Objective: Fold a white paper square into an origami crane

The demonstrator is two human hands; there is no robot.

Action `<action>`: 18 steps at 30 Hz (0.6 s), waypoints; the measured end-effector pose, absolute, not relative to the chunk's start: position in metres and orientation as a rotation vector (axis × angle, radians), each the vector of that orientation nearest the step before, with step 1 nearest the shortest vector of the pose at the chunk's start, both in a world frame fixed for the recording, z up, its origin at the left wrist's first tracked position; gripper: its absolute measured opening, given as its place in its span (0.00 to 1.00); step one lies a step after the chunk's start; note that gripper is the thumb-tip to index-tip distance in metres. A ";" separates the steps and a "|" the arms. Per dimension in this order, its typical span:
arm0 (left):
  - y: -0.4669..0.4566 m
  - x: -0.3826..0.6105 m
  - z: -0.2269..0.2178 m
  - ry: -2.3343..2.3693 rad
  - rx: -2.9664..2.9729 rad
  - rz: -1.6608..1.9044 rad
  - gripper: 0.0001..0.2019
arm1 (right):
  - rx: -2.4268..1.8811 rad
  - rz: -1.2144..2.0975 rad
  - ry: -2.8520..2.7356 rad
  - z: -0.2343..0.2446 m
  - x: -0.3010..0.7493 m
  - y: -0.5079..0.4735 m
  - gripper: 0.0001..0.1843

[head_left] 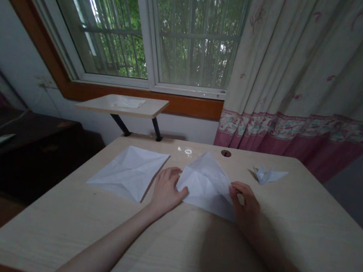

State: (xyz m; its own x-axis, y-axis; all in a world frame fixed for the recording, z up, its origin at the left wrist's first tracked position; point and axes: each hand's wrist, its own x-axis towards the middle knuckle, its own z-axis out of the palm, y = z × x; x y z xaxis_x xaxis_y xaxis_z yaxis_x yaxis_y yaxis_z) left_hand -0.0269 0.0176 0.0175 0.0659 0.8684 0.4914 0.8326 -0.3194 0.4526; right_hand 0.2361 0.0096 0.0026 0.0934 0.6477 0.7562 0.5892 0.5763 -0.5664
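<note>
A creased sheet of white paper (207,181) stands partly raised off the table between my hands, its top corner pointing away from me. My left hand (169,188) holds its left edge, with the thumb in front and the fingers behind. On the other side, my right hand (246,206) pinches the right edge between thumb and fingertips. To the left lies a second creased white sheet (129,171), spread nearly flat and touched by neither hand. A folded paper crane (266,175) rests on the table beyond my right hand.
The light wooden table (163,252) has a round cable hole (226,153) near its far edge. A small raised shelf (93,104) with something white on it stands at the back left. Behind are a window and a patterned curtain (297,80). A dark cabinet (47,133) is at left.
</note>
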 end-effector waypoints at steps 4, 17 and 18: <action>0.020 -0.028 0.019 1.551 2.059 1.280 0.04 | -1.167 0.181 -1.488 -0.002 0.240 0.013 0.09; 0.027 -0.037 0.013 1.347 1.565 1.782 0.05 | -1.148 0.286 -1.363 0.007 0.243 0.014 0.10; 0.027 -0.036 0.013 1.359 1.519 1.798 0.06 | -1.142 0.287 -1.358 0.009 0.242 0.014 0.10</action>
State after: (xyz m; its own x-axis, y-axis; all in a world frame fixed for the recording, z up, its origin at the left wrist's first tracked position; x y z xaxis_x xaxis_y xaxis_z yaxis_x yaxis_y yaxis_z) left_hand -0.0361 0.0269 0.0131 -0.3143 0.8062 0.5013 0.2623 -0.4337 0.8620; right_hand 0.2423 0.0138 0.0090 0.2693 0.7436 0.6120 0.4323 0.4745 -0.7668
